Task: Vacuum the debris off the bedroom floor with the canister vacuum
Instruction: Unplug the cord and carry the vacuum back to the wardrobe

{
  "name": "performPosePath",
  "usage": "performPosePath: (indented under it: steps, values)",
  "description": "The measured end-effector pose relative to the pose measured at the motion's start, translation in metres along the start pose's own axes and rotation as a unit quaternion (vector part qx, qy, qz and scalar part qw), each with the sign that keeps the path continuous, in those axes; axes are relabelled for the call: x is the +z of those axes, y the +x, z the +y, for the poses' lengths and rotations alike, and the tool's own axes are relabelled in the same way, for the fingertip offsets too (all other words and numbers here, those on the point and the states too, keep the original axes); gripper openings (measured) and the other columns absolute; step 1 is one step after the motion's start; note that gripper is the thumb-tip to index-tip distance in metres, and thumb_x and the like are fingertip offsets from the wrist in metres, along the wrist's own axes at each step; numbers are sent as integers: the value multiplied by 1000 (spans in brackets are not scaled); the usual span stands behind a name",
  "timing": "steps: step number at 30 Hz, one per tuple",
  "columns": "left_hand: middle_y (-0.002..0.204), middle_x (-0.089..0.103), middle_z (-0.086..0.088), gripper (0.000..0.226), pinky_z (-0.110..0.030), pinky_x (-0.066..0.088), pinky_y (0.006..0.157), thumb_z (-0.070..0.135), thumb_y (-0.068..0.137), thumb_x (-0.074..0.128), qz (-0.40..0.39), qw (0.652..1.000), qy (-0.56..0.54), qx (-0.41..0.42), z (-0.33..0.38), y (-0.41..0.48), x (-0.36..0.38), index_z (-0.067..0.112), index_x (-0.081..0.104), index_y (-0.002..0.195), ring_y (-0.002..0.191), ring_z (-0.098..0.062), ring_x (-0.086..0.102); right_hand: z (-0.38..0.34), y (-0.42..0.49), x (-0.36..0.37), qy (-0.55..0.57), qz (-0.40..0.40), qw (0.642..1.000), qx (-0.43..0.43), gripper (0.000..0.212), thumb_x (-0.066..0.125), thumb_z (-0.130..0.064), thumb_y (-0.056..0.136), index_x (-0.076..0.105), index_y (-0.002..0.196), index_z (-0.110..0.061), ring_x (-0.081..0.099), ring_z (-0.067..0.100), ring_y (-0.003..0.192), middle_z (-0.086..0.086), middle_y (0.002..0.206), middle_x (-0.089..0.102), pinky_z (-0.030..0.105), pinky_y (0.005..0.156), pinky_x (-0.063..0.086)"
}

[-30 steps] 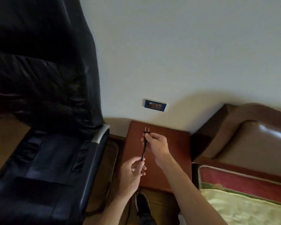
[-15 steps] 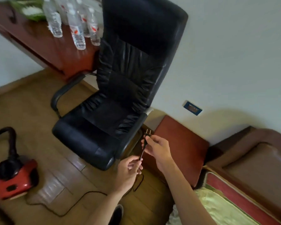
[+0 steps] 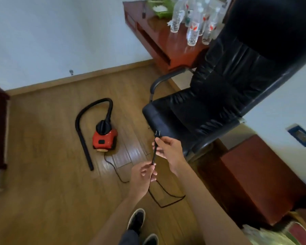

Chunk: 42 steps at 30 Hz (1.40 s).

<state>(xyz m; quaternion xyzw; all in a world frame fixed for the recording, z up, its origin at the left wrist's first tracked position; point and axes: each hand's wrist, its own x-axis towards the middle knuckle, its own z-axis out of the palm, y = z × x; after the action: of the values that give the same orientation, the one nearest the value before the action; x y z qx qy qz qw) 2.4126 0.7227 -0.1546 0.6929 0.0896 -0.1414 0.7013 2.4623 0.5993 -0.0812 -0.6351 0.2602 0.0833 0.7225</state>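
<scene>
A small red canister vacuum (image 3: 105,137) sits on the wooden floor (image 3: 42,174), its black hose (image 3: 86,117) arching left and down to a straight wand. Its black power cord (image 3: 164,195) runs across the floor to my hands. My right hand (image 3: 170,150) pinches the black two-pin plug (image 3: 156,137), prongs pointing up. My left hand (image 3: 143,175) grips the cord just below it. A blue wall socket (image 3: 301,136) is on the white wall at the right.
A black office chair (image 3: 219,96) stands close in front of my hands. Behind it a red-brown desk (image 3: 159,38) carries several water bottles. A red-brown nightstand (image 3: 254,175) stands under the socket, with bedding at the lower right corner. My shoes (image 3: 136,221) show below.
The view has swung left, away from the wall and socket toward the floor, bringing the vacuum to the middle. Both hands keep the same hold on the plug and cord.
</scene>
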Motion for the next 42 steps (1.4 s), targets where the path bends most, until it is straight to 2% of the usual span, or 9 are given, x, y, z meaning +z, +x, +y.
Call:
performPosePath:
  steps: [4,8,13,21,24,31,35,39,42]
  values:
    - [67,67,-6,20,-30,53,59,11,93,62,61,998,-19,-17,-2,-6,-64,21,74,81,64,-22,64,7,-6,69,-27,-41,999,-7,9,64,-13,95,72,92,-9,67,10,73,6,84,72,30,78,59]
    - [61,61,-11,21,-33,49,54,-1,93,56,92,995,-4,41,9,-2,-119,8,67,78,55,-23,56,10,0,132,-44,-73,996,-3,14,63,-12,95,71,100,-1,67,12,75,8,87,72,21,69,58]
    - [62,62,-10,10,-22,49,52,-3,94,56,135,990,-1,40,14,26,-179,-6,65,90,52,-14,58,9,25,206,-82,-95,992,-14,20,62,-12,95,69,103,6,67,16,80,12,90,71,18,64,57]
    - [61,62,-7,17,-29,49,57,3,94,55,104,994,-2,25,34,117,-268,6,67,83,56,-20,59,-4,98,310,-69,-69,995,-6,16,63,-13,95,71,98,1,69,19,81,13,89,73,21,65,57]
    - [60,62,-10,15,-31,49,57,5,94,56,100,995,6,25,42,156,-294,9,67,85,55,-21,59,-8,133,342,-70,-58,996,-13,14,64,-17,94,72,94,-5,71,20,82,13,92,75,27,71,58]
    - [67,67,-12,28,-42,55,63,5,93,59,115,993,11,11,57,233,-323,27,67,80,60,-21,63,-18,206,388,-38,-44,998,-10,20,64,-11,94,68,103,6,68,19,80,10,87,70,36,81,60]
    - [65,68,-7,32,-46,55,63,9,94,59,117,993,13,-29,50,285,-332,34,69,76,58,-24,63,-17,259,406,-46,-31,998,9,10,70,-4,88,70,97,-2,67,23,83,14,88,68,46,89,58]
    - [63,67,-6,26,-46,55,63,6,94,59,117,991,5,-64,36,350,-336,29,67,85,57,-22,62,-7,330,418,-51,-39,997,31,9,69,1,88,67,95,-4,65,27,87,19,94,64,35,79,59]
    - [65,65,-11,14,-35,53,57,3,94,57,121,988,0,-96,15,408,-337,13,67,95,56,-21,60,14,396,426,-56,-26,996,63,13,68,0,88,65,101,1,66,22,83,18,94,63,24,68,59]
